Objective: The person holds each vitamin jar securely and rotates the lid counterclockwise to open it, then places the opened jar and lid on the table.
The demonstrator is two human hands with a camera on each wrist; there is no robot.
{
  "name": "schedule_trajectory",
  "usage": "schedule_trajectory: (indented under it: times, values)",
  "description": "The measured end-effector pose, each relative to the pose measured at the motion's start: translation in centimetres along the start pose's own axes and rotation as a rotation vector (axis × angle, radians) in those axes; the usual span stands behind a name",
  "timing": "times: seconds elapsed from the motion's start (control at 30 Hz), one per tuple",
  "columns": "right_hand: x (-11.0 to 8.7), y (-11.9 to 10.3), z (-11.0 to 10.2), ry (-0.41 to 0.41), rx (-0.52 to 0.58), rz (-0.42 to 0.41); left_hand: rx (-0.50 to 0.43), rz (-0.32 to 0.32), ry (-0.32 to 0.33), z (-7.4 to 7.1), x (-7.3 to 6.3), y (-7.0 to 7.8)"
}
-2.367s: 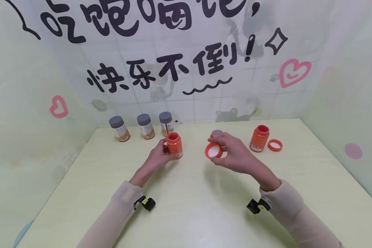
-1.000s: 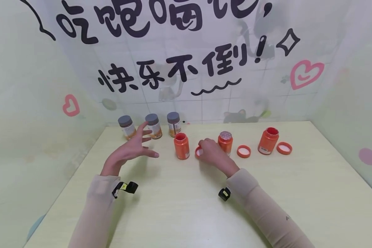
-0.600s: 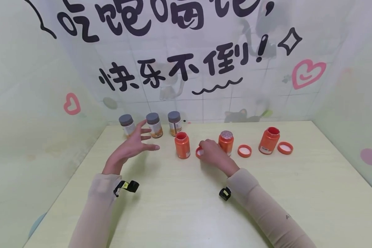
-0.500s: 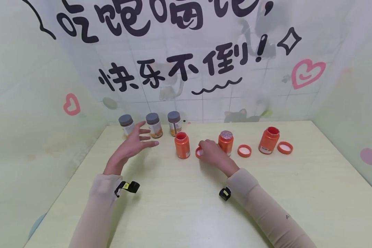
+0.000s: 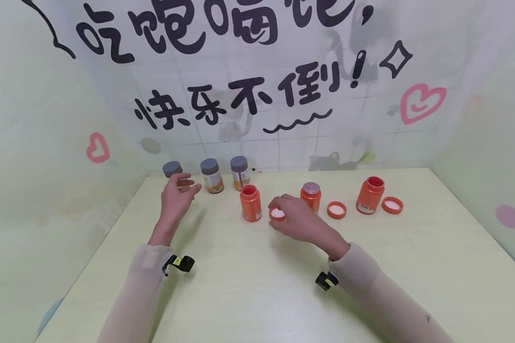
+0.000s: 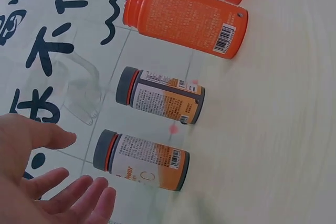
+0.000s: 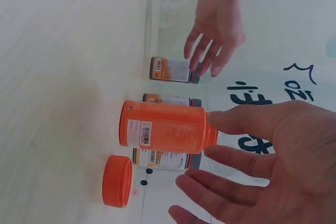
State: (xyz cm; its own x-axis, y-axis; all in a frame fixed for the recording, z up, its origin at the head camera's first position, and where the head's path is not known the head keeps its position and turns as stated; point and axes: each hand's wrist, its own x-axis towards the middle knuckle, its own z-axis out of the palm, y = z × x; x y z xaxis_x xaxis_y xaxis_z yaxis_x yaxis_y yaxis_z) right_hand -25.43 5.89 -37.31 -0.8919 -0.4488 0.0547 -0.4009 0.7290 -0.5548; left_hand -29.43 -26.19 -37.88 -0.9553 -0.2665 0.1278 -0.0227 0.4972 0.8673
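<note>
Head view: over the back left of a pale yellow tabletop (image 5: pixel 257 290), a bare left hand (image 5: pixel 176 196), fingers loosely bent and apart. Blocks most of a small round jar with a flat dark grey lid (image 5: pixel 172 168), leaving little more than the lid visible. To the right, upright by a pale wall with bold black lettering (image 5: pixel 283 155): a middle grey-lidded jar with a white-and-orange label (image 5: pixel 213 179) and a third grey-lidded jar, similarly labelled (image 5: pixel 240 172).

Nearer, upright and uncapped: a glossy orange-red plastic bottle (image 5: pixel 251 206). Just beside, lying on the tabletop with white lining up: a round orange-red plastic cap (image 5: pixel 277 214), half framed by a bare right hand (image 5: pixel 298 220), thumb and fingers parted. Partly covers an orange-red bottle with a foil-like seal (image 5: pixel 311 193). Farther right: another orange-red cap, lining up (image 5: pixel 336 210), then a second uncapped orange-red bottle (image 5: pixel 370 197) with a separate white-lined cap (image 5: pixel 392 205) alongside.

Left wrist view: left fingers spread at the lower left, near the middle jar's lid, with a visible gap. Beyond, third jar and uncapped bottle, then a cap cut off by the upper edge.

Right wrist view: right fingers spread, apart from the cap, overlapping the uncapped bottle's neck. Behind that bottle, two jars partly blocked. Farther off, left fingertips overlapping the leftmost jar's lid; impossible to tell whether touching.
</note>
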Motion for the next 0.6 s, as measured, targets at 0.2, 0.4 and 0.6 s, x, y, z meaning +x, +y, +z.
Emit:
schedule_trajectory:
  times: [0.2, 0.4, 0.6]
  values:
    - [-2.6, 1.1, -1.0, 0.019, -0.015, -0.078, -0.096, -0.093, 0.104, 0.0, 0.6, -1.4]
    - [-5.0, 2.5, -1.7, 0.027, -0.044, -0.132, -0.235, -0.232, 0.212, -0.7, 2.5, -2.9]
    - [-6.6, 3.5, -2.3, 0.073, -0.074, -0.174, -0.144, -0.250, 0.201, -1.1, 5.5, -4.8]
